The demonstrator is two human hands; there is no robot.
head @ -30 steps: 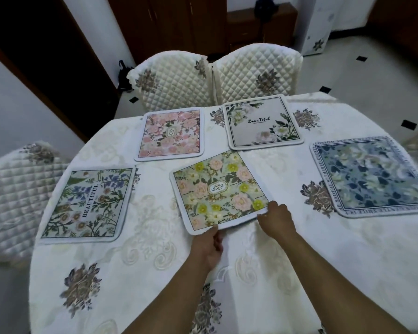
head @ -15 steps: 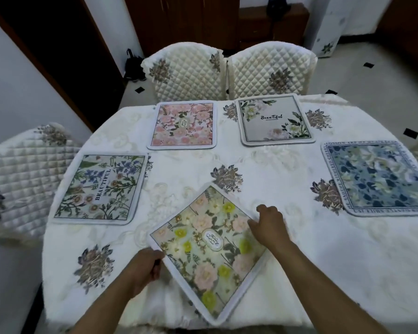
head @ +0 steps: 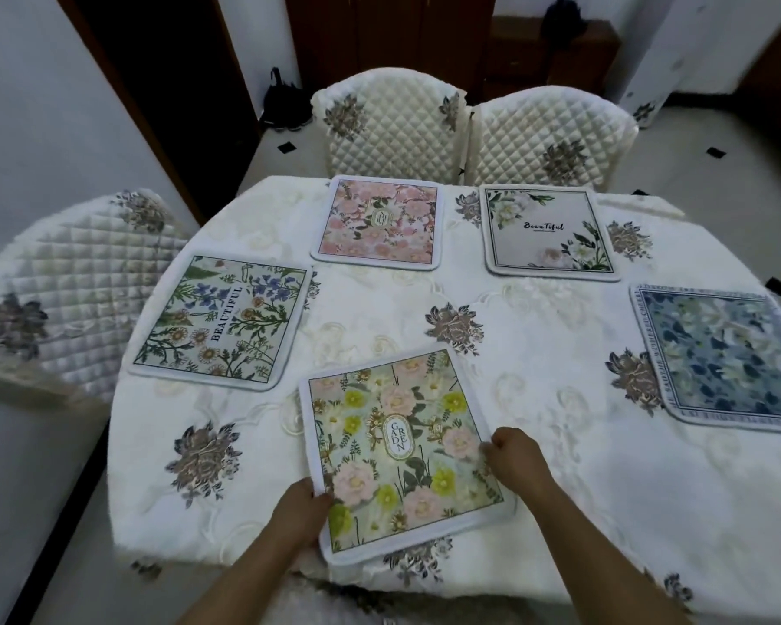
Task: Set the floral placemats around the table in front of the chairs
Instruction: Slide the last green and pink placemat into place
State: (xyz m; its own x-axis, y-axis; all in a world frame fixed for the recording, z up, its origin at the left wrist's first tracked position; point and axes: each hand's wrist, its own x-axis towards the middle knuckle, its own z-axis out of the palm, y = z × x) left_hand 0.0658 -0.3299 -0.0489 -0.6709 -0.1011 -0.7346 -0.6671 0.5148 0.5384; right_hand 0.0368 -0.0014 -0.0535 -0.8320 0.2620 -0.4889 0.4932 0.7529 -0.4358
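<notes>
A green placemat with pink and yellow flowers (head: pixel 402 448) lies near the table's front edge, slightly turned. My left hand (head: pixel 298 512) grips its left edge near the front corner. My right hand (head: pixel 512 453) pinches its right edge. Four other placemats lie flat: a green "BEAUTIFUL" placemat (head: pixel 222 322) at the left, a pink placemat (head: pixel 379 221) and a grey "Beautiful" placemat (head: pixel 548 234) at the back, and a blue placemat (head: pixel 727 354) at the right.
The table wears a white embroidered cloth (head: pixel 560 444). Two quilted chairs stand behind it, one chair (head: pixel 388 124) by the pink mat, another chair (head: pixel 546 137) by the grey mat. A third chair (head: pixel 64 281) is at the left.
Both hands pulled the green-and-yellow placemat from the table's middle toward the front edge and turned it from a diamond angle to nearly square with the edge.
</notes>
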